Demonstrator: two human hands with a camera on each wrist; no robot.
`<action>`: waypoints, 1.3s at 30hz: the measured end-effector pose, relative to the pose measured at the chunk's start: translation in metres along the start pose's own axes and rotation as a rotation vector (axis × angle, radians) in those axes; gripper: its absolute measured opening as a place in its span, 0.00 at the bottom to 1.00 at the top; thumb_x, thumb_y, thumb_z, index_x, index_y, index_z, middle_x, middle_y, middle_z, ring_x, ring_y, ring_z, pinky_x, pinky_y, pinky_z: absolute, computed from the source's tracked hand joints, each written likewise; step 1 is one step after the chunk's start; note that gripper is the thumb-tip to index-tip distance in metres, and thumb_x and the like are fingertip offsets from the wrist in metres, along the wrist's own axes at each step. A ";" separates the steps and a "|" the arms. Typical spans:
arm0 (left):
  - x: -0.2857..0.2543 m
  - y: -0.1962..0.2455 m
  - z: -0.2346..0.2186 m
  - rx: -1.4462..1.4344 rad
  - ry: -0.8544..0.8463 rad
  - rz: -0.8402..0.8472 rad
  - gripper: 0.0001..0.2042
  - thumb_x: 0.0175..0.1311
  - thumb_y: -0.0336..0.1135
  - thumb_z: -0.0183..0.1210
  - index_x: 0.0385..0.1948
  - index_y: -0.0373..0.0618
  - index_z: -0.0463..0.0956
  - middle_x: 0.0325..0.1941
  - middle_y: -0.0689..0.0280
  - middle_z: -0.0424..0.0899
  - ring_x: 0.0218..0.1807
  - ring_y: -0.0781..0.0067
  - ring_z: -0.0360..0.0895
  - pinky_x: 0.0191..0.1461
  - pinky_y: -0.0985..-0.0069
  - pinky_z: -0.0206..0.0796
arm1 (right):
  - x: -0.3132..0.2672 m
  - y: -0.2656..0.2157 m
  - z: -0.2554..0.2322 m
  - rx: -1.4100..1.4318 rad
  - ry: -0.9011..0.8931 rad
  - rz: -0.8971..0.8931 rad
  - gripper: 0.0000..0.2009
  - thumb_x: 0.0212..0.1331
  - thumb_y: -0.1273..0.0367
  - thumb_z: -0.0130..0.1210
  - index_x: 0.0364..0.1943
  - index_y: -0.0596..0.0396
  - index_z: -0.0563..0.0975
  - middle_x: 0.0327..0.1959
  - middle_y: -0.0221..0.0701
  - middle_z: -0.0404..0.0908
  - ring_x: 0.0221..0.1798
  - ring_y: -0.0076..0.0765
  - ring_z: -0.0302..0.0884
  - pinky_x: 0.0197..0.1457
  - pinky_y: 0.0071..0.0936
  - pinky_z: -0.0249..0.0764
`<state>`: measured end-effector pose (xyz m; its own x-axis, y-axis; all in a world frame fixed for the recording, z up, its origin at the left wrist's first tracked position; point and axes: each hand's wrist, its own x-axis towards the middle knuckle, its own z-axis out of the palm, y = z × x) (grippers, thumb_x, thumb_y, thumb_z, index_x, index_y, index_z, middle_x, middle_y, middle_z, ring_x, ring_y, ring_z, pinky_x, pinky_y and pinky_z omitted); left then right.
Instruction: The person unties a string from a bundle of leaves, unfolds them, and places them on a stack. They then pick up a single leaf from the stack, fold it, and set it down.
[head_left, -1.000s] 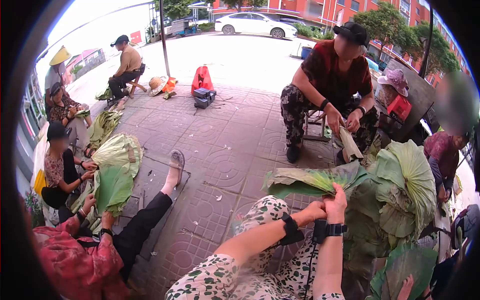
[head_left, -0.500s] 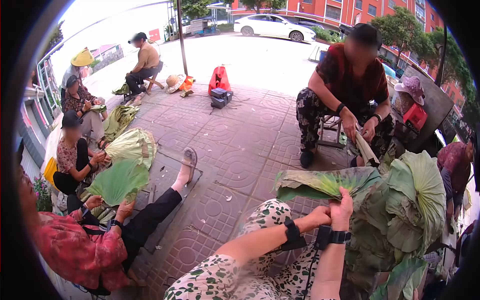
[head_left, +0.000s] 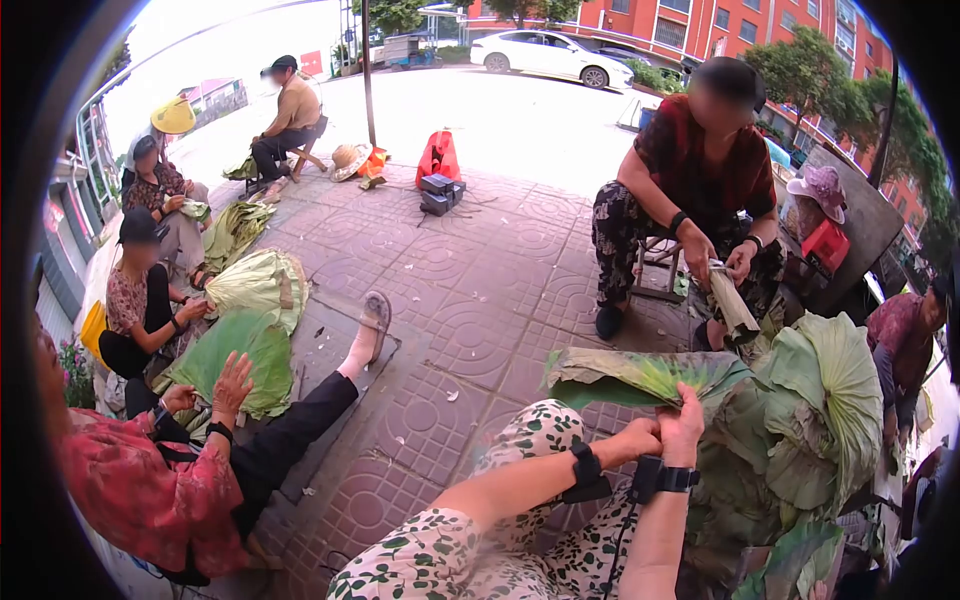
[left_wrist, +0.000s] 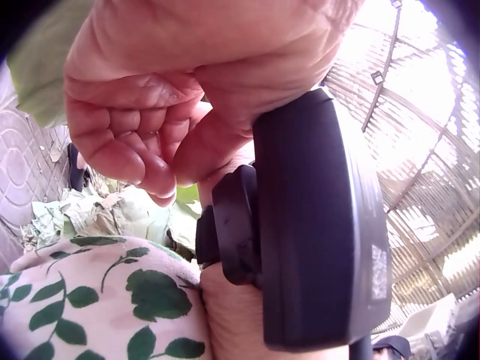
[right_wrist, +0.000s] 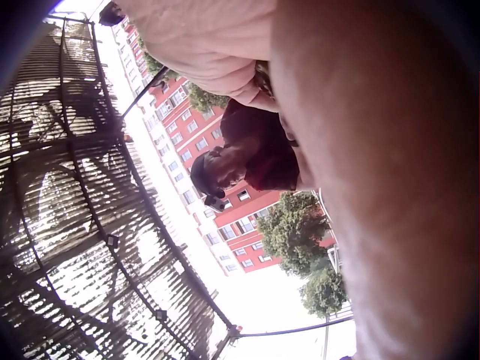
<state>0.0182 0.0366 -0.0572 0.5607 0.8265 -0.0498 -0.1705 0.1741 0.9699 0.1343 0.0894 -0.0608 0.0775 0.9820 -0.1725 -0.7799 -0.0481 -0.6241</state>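
In the head view my right hand pinches the lower edge of a folded green-brown leaf, thumb pointing up. The leaf stretches left from it above the patterned trousers. Close beside the right hand is my left hand, fingers curled. In the left wrist view the left hand has bent fingers with the thumb against them, and nothing shows between them. The right wrist view shows part of the right hand close up; its fingertips are hidden.
A heap of large leaves lies right of my hands. A seated person faces me beyond it, holding a folded leaf. Several people sit at the left with leaves. A red bag stands on the paving.
My hands keep nearly the same hold on the leaf. The head view has shifted left since the earliest frame. The person in red at the left has lowered a leaf and raised an open hand.
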 end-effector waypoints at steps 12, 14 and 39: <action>0.002 -0.003 0.001 0.012 0.061 0.059 0.10 0.41 0.24 0.53 0.27 0.31 0.76 0.27 0.63 0.79 0.31 0.76 0.73 0.34 0.77 0.64 | 0.000 0.001 0.004 0.010 0.010 -0.005 0.07 0.51 0.73 0.52 0.34 0.60 0.71 0.36 0.36 0.72 0.41 0.38 0.69 0.46 0.37 0.67; 0.000 -0.001 0.001 0.018 0.059 0.059 0.10 0.41 0.25 0.53 0.27 0.31 0.76 0.27 0.62 0.79 0.31 0.75 0.73 0.34 0.77 0.64 | 0.000 0.001 0.005 0.004 0.015 0.004 0.07 0.51 0.73 0.52 0.34 0.60 0.71 0.36 0.35 0.72 0.41 0.38 0.69 0.46 0.37 0.67; 0.005 -0.011 -0.001 0.051 0.050 0.040 0.11 0.40 0.24 0.56 0.30 0.31 0.75 0.29 0.63 0.79 0.32 0.77 0.74 0.36 0.79 0.65 | 0.002 0.001 -0.002 -0.029 0.023 0.036 0.09 0.50 0.74 0.53 0.36 0.59 0.72 0.39 0.35 0.74 0.44 0.37 0.70 0.51 0.37 0.67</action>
<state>0.0221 0.0391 -0.0683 0.5126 0.8584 -0.0209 -0.1497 0.1133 0.9822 0.1343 0.0908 -0.0632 0.0638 0.9750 -0.2126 -0.7639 -0.0894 -0.6392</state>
